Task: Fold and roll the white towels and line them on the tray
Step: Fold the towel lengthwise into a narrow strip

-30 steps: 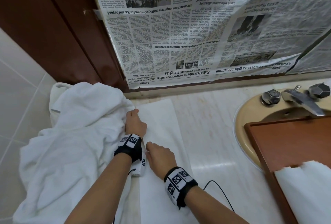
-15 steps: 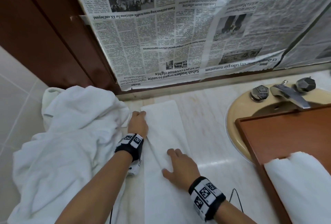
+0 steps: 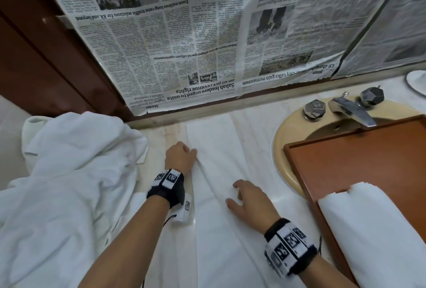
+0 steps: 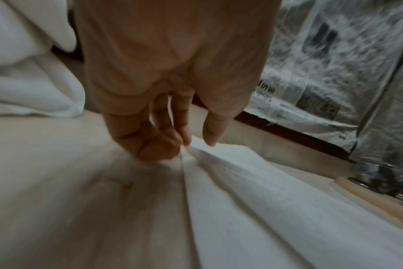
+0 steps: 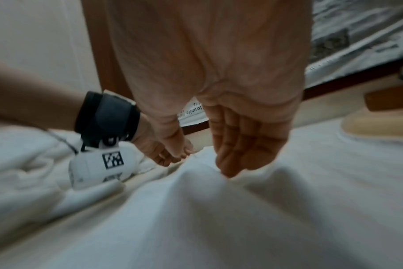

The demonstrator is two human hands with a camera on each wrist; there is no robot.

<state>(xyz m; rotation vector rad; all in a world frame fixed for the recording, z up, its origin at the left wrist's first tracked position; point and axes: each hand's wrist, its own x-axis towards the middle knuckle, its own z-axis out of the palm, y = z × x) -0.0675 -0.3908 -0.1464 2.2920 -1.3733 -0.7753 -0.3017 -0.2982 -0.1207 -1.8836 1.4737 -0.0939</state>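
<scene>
A long white towel [image 3: 214, 140], folded into a narrow strip, lies lengthwise on the marble counter [image 3: 258, 140]. My left hand [image 3: 190, 150] sits at its left edge with curled fingers pinching the fold; the left wrist view shows that hand [image 4: 191, 143] on the towel [image 4: 253, 200]. My right hand [image 3: 232, 193] lies flat on the strip nearer me, fingers straight, as the right wrist view of the hand [image 5: 228, 171] confirms. A wooden tray [image 3: 357, 156] at the right holds rolled white towels [image 3: 373, 237].
A heap of loose white towels [image 3: 69, 184] fills the counter's left side. The tray rests over a beige sink [image 3: 285, 149] with a metal faucet [image 3: 352, 112]. Newspaper [image 3: 207, 45] covers the wall behind, beside a dark wooden frame.
My right hand has slid from the towel's left edge, beside the left hand, to the right across the strip and flattened. The left hand has stayed at the left edge.
</scene>
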